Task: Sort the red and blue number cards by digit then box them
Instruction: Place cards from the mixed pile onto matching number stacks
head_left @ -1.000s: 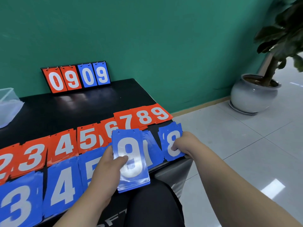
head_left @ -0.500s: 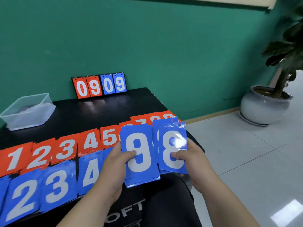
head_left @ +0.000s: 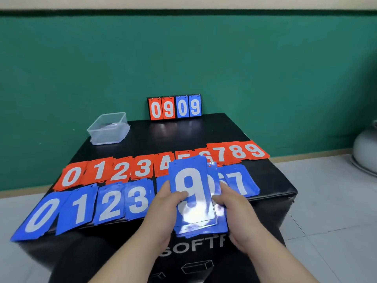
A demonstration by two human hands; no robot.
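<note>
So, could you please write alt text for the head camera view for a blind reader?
The left hand and right hand hold a stack of blue cards, a 9 on top, at a black table. On it lie a red card row, 0 to 9, and a blue card row, with a clear box and 0909 scoreboard behind.

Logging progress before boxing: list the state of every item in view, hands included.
blue 9 stack, held in both hands, 9 on top.
left hand, grips the stack, thumb on its face.
right hand, grips the stack's right edge.
red card row, flat on the table, 0 to 9.
blue card row, flat, 0 to 3 and 7 showing.
clear box, open, upright, contents unclear.
scoreboard, upright, reads 0909.
</note>
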